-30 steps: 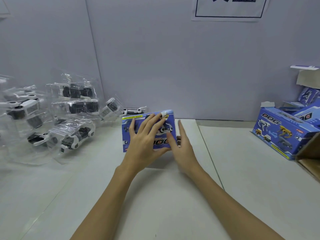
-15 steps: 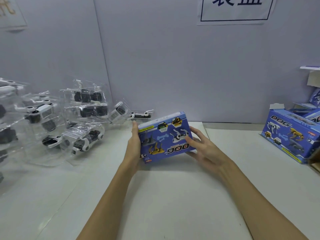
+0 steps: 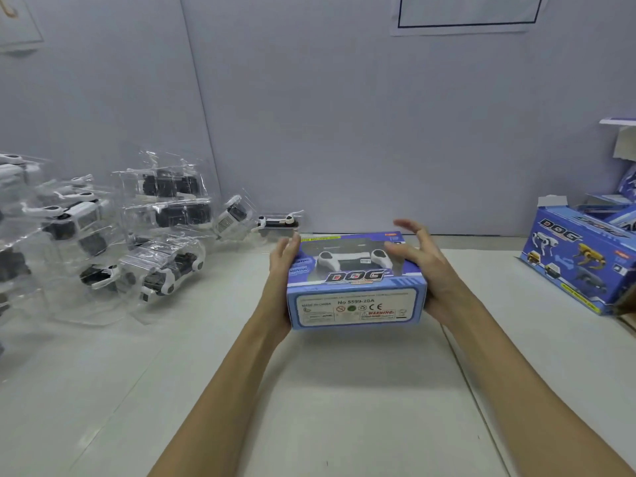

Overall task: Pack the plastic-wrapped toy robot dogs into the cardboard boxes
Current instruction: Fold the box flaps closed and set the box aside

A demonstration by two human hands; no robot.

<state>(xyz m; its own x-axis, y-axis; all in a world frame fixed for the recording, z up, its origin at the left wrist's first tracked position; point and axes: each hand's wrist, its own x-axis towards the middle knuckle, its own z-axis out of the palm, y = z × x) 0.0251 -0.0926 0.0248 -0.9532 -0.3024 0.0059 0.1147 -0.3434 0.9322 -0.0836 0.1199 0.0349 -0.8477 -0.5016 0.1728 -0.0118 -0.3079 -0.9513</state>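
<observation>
Box, blue cardboard, printed "DOG", held above the white table at centre, window face up with a white-and-black toy showing through it, label side toward the person. Left hand: flat against the box's left end, fingers straight and pressing. Right hand: palm against the right end, fingers spread and lifted off the top, thumb lying on the upper face; the box is clamped between the two palms. Toy dogs, white and black, each in clear plastic wrap: heaped at left on the table, against the grey wall, well apart from the box. One wrapped toy lies just behind the left hand. More blue boxes, one with flap open, at the right edge. Paper sign on the wall above.
</observation>
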